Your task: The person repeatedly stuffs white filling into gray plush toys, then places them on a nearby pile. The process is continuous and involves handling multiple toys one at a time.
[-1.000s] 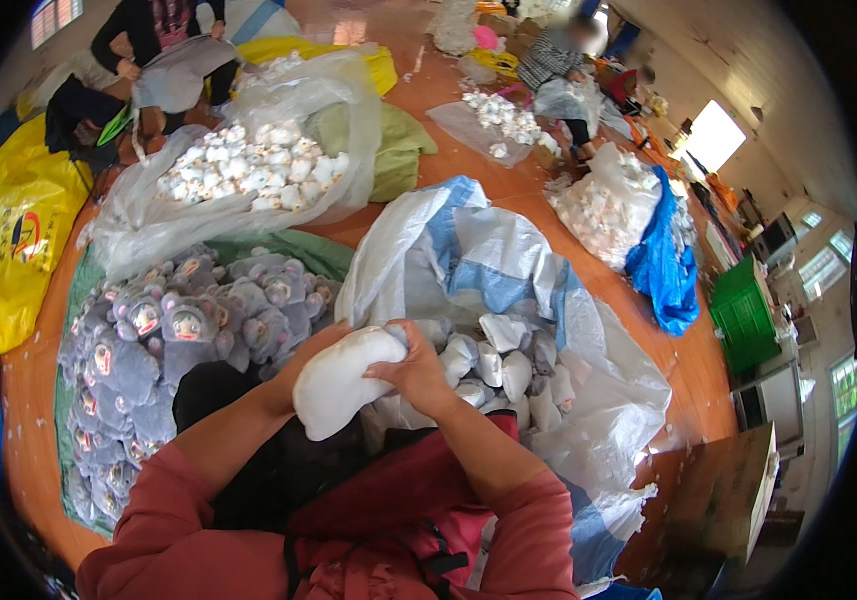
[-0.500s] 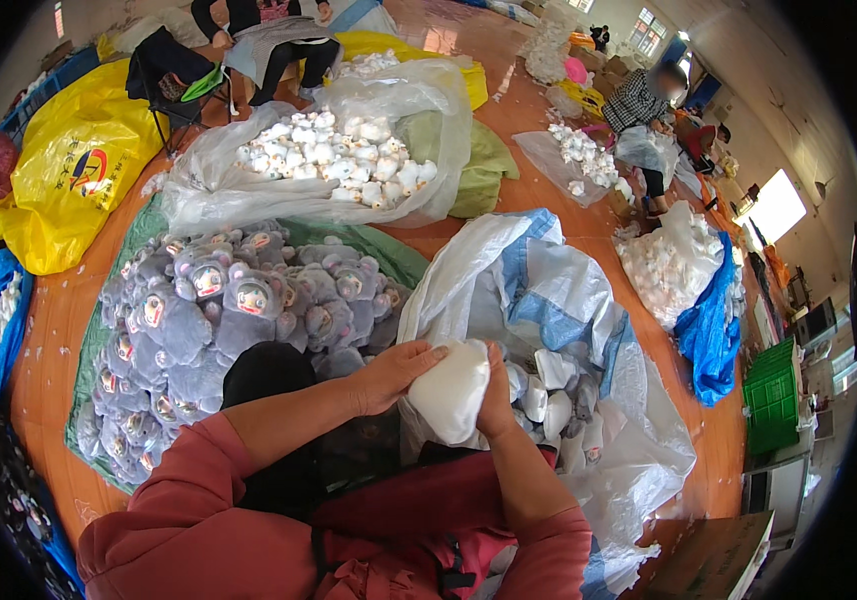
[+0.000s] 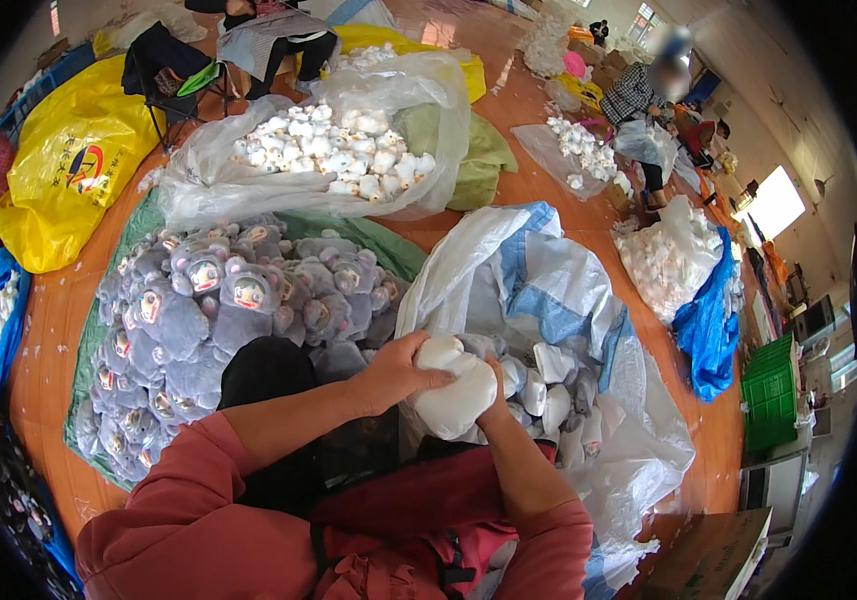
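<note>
above the open white-and-blue sack (image 3: 549,290), both hands clasp a white stuffed piece (image 3: 459,395): left hand (image 3: 399,370) closed over its upper left end, right hand (image 3: 494,400) gripping its lower right side, long axis tilted between them.

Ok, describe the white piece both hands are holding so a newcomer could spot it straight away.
Start at the big white and blue sack lying open in the middle. At its mouth, the left hand and right hand grip a plump white stuffed piece. Unlike the smaller white pieces inside the sack, it is lifted and squeezed.
</note>
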`<action>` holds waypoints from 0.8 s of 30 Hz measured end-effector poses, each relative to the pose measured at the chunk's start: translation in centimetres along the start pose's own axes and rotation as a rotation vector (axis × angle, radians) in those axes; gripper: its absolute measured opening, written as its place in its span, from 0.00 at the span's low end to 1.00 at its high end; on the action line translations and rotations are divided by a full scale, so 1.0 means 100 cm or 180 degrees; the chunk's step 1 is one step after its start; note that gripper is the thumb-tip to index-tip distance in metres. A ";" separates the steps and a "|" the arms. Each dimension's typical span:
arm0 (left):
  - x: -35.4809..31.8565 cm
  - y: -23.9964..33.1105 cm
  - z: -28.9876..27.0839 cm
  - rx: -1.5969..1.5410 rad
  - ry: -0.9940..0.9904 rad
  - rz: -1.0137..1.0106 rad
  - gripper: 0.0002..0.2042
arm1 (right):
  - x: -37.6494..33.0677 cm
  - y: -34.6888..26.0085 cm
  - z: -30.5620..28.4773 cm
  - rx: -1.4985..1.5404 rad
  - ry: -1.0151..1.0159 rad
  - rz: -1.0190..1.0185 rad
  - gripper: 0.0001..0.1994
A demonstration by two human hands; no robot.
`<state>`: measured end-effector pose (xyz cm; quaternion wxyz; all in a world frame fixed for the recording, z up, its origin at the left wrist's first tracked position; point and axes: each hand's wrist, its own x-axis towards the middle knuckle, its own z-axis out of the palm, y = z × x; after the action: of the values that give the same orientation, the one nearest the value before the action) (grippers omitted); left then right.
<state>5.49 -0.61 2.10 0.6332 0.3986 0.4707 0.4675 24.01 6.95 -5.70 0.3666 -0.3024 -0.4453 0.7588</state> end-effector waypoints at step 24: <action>0.007 0.013 -0.018 0.1652 0.0157 0.0540 0.16 | -0.032 -0.046 0.046 -0.0393 -0.0453 0.0821 0.34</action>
<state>3.52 0.49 2.79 0.4568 0.5740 0.5550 0.3923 23.55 3.75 0.82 0.2144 -0.3245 -0.4735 0.7903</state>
